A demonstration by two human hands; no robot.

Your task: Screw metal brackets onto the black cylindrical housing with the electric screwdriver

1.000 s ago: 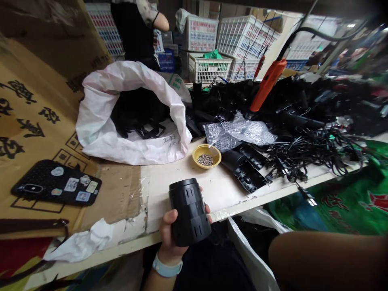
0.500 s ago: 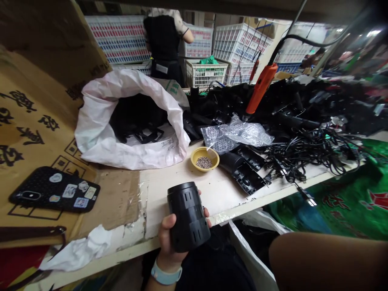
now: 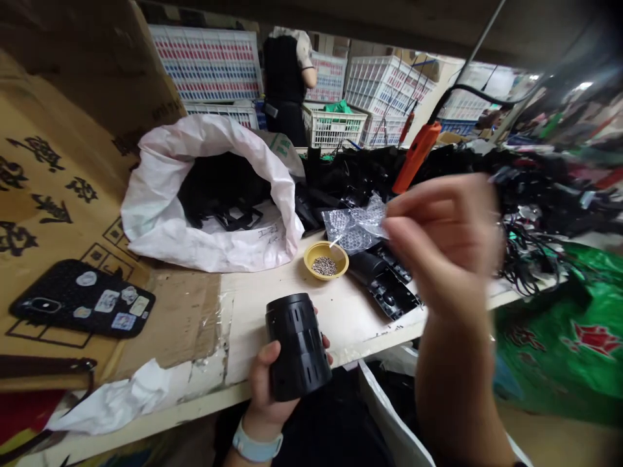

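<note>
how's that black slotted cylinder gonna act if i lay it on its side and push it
The black cylinder looks like rigid plastic, so it should keep its shape; the left hand makes no visible dent. Its rounded side would probably roll on the bench. The slots hint at a lightish shell, though its inside is hidden.

A black, slotted cylindrical housing (image 3: pixel 298 349) leans slightly in the left hand (image 3: pixel 264 384), near the front edge of a pale worktop (image 3: pixel 249 331).
</note>
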